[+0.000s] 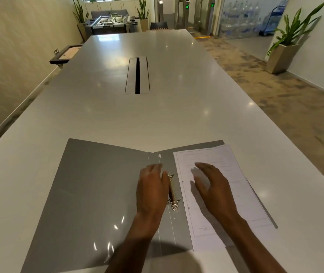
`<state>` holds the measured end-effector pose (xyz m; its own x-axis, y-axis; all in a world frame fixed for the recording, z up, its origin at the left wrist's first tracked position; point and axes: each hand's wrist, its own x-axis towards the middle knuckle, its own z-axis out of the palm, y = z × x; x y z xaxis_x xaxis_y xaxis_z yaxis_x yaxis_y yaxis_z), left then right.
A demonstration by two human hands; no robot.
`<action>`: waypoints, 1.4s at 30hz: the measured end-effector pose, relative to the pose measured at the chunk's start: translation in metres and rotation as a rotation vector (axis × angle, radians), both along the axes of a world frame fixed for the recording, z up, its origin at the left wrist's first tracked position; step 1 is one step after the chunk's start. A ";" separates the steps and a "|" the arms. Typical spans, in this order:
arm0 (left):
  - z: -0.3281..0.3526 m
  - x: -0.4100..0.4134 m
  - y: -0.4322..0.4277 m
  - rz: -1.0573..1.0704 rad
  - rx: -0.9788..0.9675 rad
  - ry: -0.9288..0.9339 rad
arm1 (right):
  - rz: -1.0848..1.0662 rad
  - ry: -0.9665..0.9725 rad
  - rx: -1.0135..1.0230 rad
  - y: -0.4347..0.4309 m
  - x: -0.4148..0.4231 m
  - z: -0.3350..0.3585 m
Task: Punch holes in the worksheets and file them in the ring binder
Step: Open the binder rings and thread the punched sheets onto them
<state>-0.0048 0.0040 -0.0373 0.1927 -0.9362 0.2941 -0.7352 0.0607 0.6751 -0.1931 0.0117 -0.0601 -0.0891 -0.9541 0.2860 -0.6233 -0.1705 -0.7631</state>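
A grey ring binder [90, 194] lies open flat on the white table, near its front edge. Its gold ring mechanism [174, 196] runs along the spine. My left hand [152, 190] rests on the spine beside the mechanism, fingers curled against its upper end. White printed worksheets [236, 174] lie on the binder's right cover, with two punched holes showing along their left edge, just right of the rings. My right hand [213, 188] hovers flat over the sheets with fingers spread, holding nothing.
The long white table [157, 119] stretches ahead, with a cable slot [137, 75] in its middle. A framed picture [64, 54] sits on a ledge at the left. Potted plants, a foosball table and stacked water bottles stand at the far end.
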 end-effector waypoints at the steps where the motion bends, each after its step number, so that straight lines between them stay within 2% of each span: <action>1: 0.005 -0.002 -0.003 -0.004 -0.011 0.013 | -0.019 0.027 0.021 0.007 -0.005 -0.006; 4: 0.017 -0.011 -0.017 -0.026 0.024 0.067 | -0.010 0.141 0.089 0.019 -0.013 -0.024; 8: 0.024 -0.019 -0.040 -0.045 0.159 0.218 | -0.011 0.144 0.142 0.017 -0.015 -0.027; 11: 0.017 -0.018 -0.058 -0.015 0.365 0.597 | -0.005 0.136 0.159 0.018 -0.016 -0.026; 12: 0.013 -0.017 -0.063 -0.013 0.415 0.688 | -0.003 0.133 0.157 0.018 -0.016 -0.026; 13: 0.010 -0.018 -0.067 -0.018 0.445 0.695 | -0.005 0.132 0.161 0.019 -0.016 -0.025; 15: 0.007 -0.018 -0.074 -0.055 0.464 0.598 | -0.007 0.127 0.171 0.020 -0.016 -0.025; 18: 0.004 -0.015 -0.083 -0.192 0.494 0.276 | -0.023 0.071 0.185 0.020 -0.016 -0.026; 22: 0.002 -0.015 -0.087 -0.321 0.471 -0.147 | -0.012 -0.141 0.194 0.021 -0.019 -0.014; 25: 0.006 -0.020 -0.090 -0.322 0.434 -0.300 | 0.002 -0.168 0.173 0.016 -0.029 0.008; 27: 0.011 -0.025 -0.091 -0.316 0.436 -0.400 | -0.105 -0.127 0.135 0.001 -0.043 0.019; 30: 0.014 -0.031 -0.093 -0.303 0.453 -0.452 | -0.329 0.023 0.139 -0.035 -0.076 0.018; 33: 0.013 -0.033 -0.093 -0.295 0.460 -0.485 | -0.358 0.183 0.368 -0.069 -0.103 0.007; 42: 0.008 -0.035 -0.091 -0.265 0.446 -0.454 | -0.315 0.158 0.416 -0.098 -0.120 -0.009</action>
